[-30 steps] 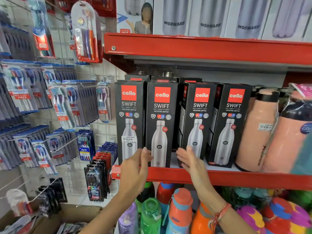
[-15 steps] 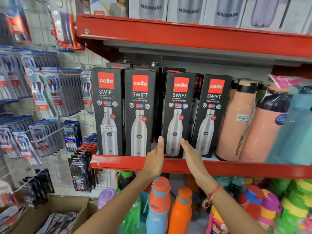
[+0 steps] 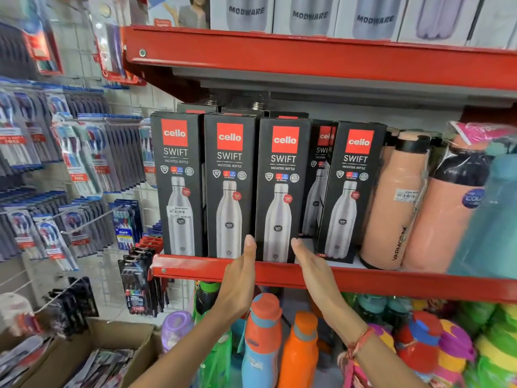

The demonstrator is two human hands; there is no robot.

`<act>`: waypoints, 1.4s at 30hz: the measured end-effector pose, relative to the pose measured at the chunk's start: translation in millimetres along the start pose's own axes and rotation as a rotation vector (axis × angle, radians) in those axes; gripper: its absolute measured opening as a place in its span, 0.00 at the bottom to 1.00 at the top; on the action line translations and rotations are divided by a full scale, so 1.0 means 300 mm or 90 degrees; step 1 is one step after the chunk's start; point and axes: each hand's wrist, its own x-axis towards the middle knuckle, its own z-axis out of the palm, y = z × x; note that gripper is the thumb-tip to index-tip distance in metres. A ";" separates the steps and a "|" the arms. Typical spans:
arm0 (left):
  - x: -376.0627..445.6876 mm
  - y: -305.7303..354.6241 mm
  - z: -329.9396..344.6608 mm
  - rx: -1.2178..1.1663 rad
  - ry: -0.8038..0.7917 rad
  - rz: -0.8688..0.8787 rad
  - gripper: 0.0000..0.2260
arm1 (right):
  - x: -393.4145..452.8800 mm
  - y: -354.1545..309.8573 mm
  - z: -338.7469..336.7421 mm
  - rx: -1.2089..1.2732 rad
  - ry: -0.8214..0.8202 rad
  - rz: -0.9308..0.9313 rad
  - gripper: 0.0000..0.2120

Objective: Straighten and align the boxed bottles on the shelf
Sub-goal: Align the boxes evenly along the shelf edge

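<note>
Four black boxed bottles marked "cello SWIFT" stand along the front of a red shelf [image 3: 391, 281]. The first box [image 3: 179, 183] and second box [image 3: 229, 189] stand upright side by side. The third box [image 3: 282, 189] stands upright right beside the second. My left hand [image 3: 240, 273] lies flat against its lower left edge, and my right hand [image 3: 310, 264] lies flat against its lower right edge. The fourth box [image 3: 352, 191] stands apart and turned a little, with a gap that shows a rear box [image 3: 321, 175]. More boxes stand behind.
Peach flasks [image 3: 397, 200] lean right of the fourth box. A red upper shelf [image 3: 307, 57] carries white Modware boxes. Toothbrush packs [image 3: 70, 163] hang on the left wall. Coloured bottles [image 3: 263, 337] fill the shelf below, and a cardboard carton [image 3: 117, 340] sits on the floor.
Both hands went from the second and third boxes to flank the third box. That box has shifted left and straightened, closing the gap to the second box. The view moved closer.
</note>
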 end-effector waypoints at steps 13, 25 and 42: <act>0.033 0.117 0.194 -0.009 -0.012 0.101 0.20 | 0.061 0.077 -0.140 0.005 0.319 -0.063 0.24; 0.146 0.136 0.387 -0.031 -0.104 -0.098 0.25 | 0.132 0.091 -0.269 -0.004 0.211 0.040 0.33; -0.012 0.134 0.235 -0.053 -0.113 -0.102 0.34 | -0.047 0.003 -0.188 -0.031 0.203 0.070 0.25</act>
